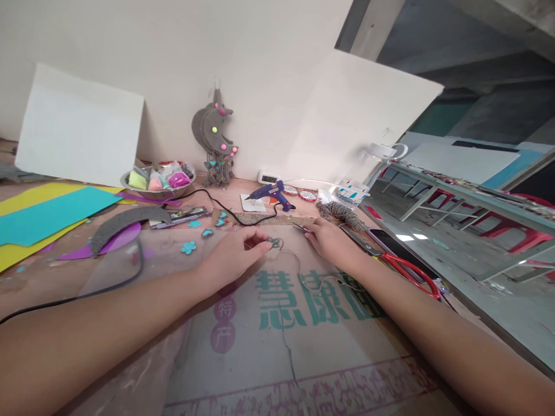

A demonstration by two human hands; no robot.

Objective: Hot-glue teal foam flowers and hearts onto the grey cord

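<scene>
My left hand (243,254) pinches a small teal-and-grey trinket (274,243) between thumb and fingertips. A thin grey cord (299,271) trails from it across the printed board (243,370). To its right, my right hand (327,245) is closed on a slim pointed metal tool (300,226); its tip points up and left, and its grip is hidden in the fingers. Loose blue flower cutouts (188,247) and a small blue heart (207,233) lie left of my left hand. A blue glue gun (271,193) lies behind both hands.
Red-handled scissors (410,274) and a phone (403,251) lie beside my right forearm. Grey yarn (340,214) and a clear pitcher (362,173) are behind. At left are a grey crescent (125,225), coloured sheets (56,214) and a bowl (158,193). A moon ornament (214,136) leans on the wall.
</scene>
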